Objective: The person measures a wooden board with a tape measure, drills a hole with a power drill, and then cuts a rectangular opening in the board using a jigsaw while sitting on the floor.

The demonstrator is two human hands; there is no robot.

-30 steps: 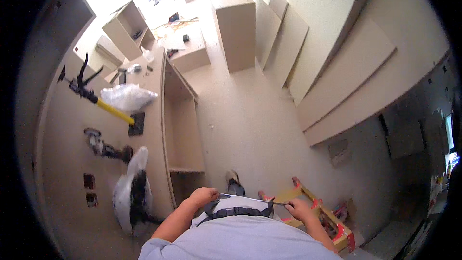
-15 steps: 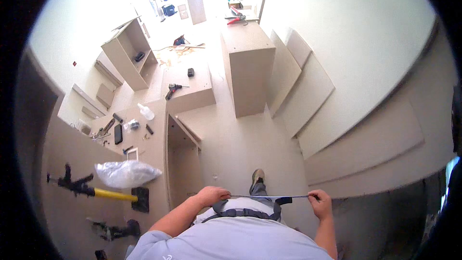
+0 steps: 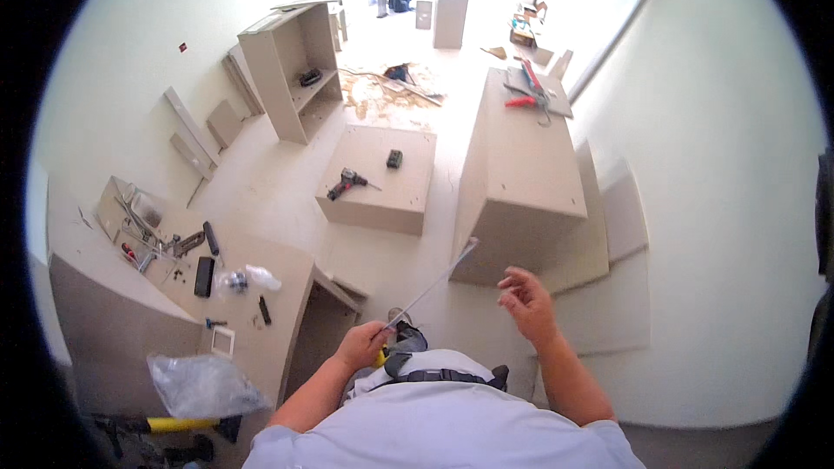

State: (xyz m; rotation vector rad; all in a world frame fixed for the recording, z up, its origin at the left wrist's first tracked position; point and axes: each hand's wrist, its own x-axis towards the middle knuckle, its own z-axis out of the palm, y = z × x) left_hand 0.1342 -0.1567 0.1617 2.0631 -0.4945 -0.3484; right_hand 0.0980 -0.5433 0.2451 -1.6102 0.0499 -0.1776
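Observation:
Around the near end of a long, thin pale strip [image 3: 430, 286], the fingers of my left hand [image 3: 361, 346] are closed; a yellow object [image 3: 382, 356] shows just below them, partly hidden. The strip slants up and away, its far end by the lower face of a tall beige cabinet box [image 3: 519, 174]. My right hand [image 3: 527, 302] is raised right of the strip, fingers apart and slightly curled, empty, close below that box. Pliers and red-handled tools [image 3: 527, 100] lie on the box's top.
A low box [image 3: 373, 217] carries a cordless drill [image 3: 347, 182] and a battery [image 3: 394, 159]. Left, a worktop [image 3: 287, 282] holds small tools and a plastic bag [image 3: 204, 386]. An open shelf unit [image 3: 265, 61] stands behind. Loose boards [image 3: 621, 208] lean along the right wall.
My right hand has let go of the strip and moved up. The strip has swung from level to slanting away from me. The view has moved toward the tall box.

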